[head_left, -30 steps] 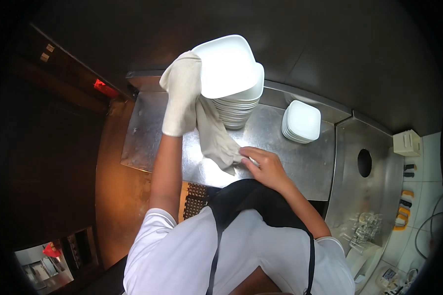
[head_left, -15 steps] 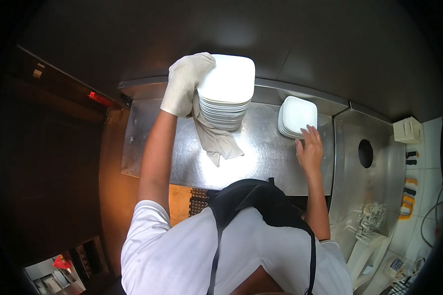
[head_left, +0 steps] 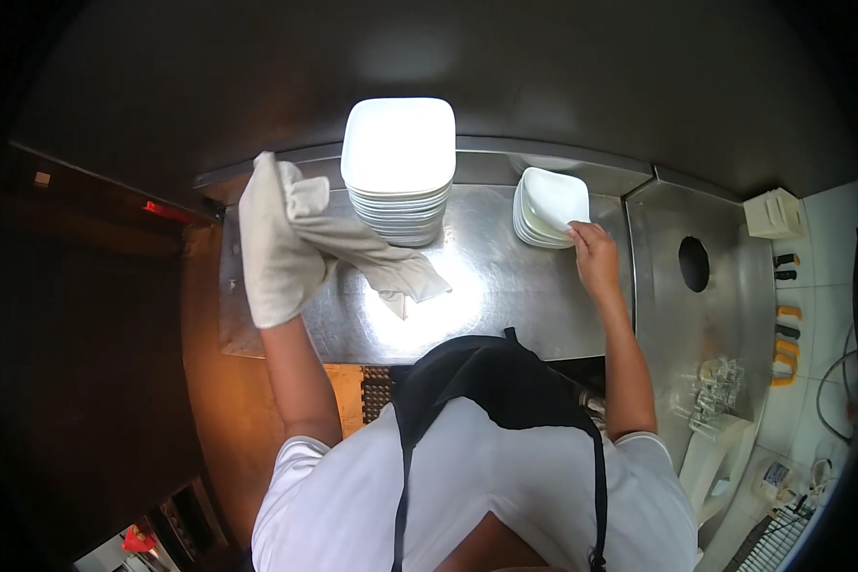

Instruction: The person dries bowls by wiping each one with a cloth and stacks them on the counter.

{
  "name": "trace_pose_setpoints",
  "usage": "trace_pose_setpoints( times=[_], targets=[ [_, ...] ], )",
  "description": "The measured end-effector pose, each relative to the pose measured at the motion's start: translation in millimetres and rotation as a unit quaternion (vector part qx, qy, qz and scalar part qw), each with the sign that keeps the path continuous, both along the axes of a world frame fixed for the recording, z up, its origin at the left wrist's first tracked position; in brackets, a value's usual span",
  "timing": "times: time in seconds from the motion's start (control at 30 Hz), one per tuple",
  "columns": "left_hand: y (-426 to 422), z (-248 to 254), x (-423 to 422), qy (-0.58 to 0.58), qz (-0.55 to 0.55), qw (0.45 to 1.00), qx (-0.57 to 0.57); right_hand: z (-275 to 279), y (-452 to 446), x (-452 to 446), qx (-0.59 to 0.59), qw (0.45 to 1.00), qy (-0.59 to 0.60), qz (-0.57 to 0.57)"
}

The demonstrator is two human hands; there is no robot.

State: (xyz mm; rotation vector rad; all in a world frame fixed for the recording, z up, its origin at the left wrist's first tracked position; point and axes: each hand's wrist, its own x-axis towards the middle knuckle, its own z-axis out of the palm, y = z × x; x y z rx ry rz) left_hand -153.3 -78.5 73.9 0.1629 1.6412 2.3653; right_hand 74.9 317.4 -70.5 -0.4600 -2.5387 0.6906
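A pale beige cloth (head_left: 367, 250) wraps my left hand (head_left: 281, 253), covering its fingers, and trails across the steel counter (head_left: 529, 305). Just right of that hand stands a tall stack of white square dishes (head_left: 400, 148), not touched by either hand. My right hand (head_left: 595, 255) pinches the near right corner of the top white dish (head_left: 555, 197) on a shorter stack. That top dish is tilted, its near edge raised off the dishes beneath.
A raised steel ledge (head_left: 491, 146) runs behind the stacks. On the right are a steel surface with a round dark hole (head_left: 694, 264), clear glassware (head_left: 715, 391), a cream box (head_left: 773, 214) and yellow-handled tools (head_left: 785, 362) by the tiles.
My left hand has left the tall stack and moved left and down with the cloth. My right hand, earlier open at the short stack, has gripped its top dish and tilted it.
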Motion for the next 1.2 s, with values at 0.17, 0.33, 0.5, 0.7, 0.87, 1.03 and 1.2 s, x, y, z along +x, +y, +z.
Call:
trace_pose_setpoints(
  times=[0.17, 0.33, 0.5, 0.7, 0.87, 1.03, 1.2],
  targets=[
    [-7, 4, 53, 0.223, 0.109, 0.945, -0.213, -10, 24, 22, -0.365, 0.895, 0.199, -0.161],
    [-23, 26, 95, 0.292, 0.050, 0.836, -0.462, 28, 96, 93, -0.501, 0.703, 0.481, -0.155],
    [-25, -34, 119, 0.219, 0.041, 0.863, -0.453, 61, 114, 160, -0.522, 0.638, 0.553, -0.124],
    [46, -2, 147, 0.329, -0.098, 0.804, -0.486, 111, -25, 112, -0.202, 0.923, 0.275, -0.176],
    [76, -7, 146, 0.098, -0.181, 0.973, -0.105, 134, -121, 56, 0.117, 0.946, 0.167, 0.251],
    [53, -19, 140, -0.086, -0.142, 0.980, 0.106, 148, -143, 36, 0.048, 0.941, 0.162, 0.292],
    [36, -26, 142, -0.066, -0.059, 0.996, 0.017, 104, -124, -2, -0.402, 0.874, 0.146, 0.233]
  ],
)
